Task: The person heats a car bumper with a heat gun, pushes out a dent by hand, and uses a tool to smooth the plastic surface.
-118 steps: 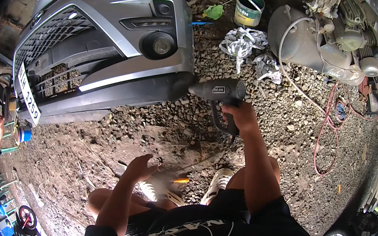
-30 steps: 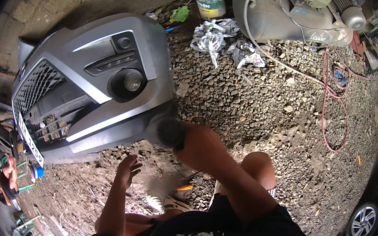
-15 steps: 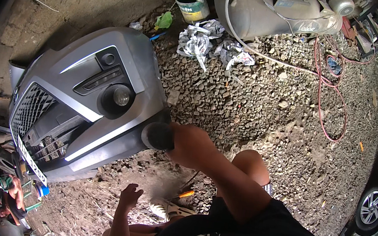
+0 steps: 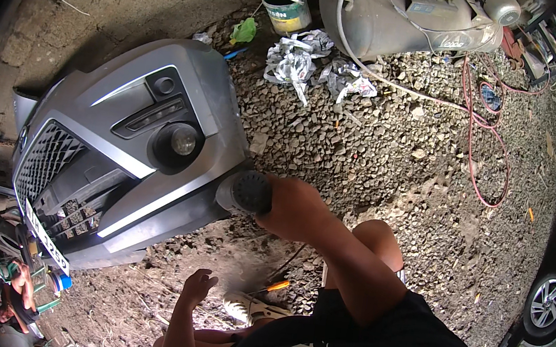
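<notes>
My right hand [image 4: 295, 207] grips a dark heat gun [image 4: 244, 194], its round vented back end toward me and its front hidden, over the lower right corner of a grey car bumper [image 4: 216, 138]. The bumper lies on the gravel with its mesh grille, fog lamp and plate facing up. My left hand [image 4: 197, 285] hangs in the air below the bumper, fingers loosely bent and apart, holding nothing. Near it on the ground lies an orange-handled tool [image 4: 278, 286], by my shoe.
Above are a green bucket [image 4: 285, 15], crumpled paper [image 4: 291, 64] and a compressor tank [image 4: 386, 27] with hoses. A red hose [image 4: 491, 193] coils at the right, near a parked car's wheel [image 4: 546, 303]. Another person [image 4: 23, 295] sits at lower left among clutter.
Since the oldest frame, the heat gun has swung from side-on to back-end toward me and moved down-left against the bumper's corner. My view has shifted; the bumper now appears lower.
</notes>
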`<state>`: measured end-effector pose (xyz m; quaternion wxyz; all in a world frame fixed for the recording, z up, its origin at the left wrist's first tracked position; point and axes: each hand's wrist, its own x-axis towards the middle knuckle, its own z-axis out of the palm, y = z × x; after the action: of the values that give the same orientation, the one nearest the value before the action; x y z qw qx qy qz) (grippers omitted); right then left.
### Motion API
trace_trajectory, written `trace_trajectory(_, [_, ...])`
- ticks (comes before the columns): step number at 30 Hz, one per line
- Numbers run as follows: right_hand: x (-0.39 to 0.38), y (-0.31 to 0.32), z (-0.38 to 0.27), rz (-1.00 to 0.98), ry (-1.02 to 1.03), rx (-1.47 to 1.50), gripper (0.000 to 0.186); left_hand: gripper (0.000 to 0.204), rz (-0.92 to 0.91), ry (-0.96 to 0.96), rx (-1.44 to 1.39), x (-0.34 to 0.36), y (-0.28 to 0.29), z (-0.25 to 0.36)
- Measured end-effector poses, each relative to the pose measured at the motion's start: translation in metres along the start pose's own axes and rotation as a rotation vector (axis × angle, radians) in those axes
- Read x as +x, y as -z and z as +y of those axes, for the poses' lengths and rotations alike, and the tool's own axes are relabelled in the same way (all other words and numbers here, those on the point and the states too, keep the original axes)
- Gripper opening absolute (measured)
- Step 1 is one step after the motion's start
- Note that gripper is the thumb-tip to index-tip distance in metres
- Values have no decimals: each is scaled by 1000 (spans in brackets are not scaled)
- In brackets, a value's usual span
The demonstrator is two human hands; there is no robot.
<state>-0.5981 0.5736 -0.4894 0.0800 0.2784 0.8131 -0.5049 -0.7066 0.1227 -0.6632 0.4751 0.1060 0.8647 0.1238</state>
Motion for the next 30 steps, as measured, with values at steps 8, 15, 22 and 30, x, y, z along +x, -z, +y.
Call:
trace_trajectory(8, [3, -8, 4, 19, 2, -86, 39, 52, -36, -46, -7, 3, -5, -16])
trace_trajectory(15, [-1, -9, 3, 25, 32, -65, 42, 58, -32, 14, -49, -1, -5, -9])
trace_trajectory(22, [-1, 3, 3, 72, -4, -77, 39, 60, -7, -16, 73, -5, -2, 0])
trace_trajectory(30, [1, 1, 10, 73, -78, -70, 41, 60, -9, 26, 0, -25, 4, 36])
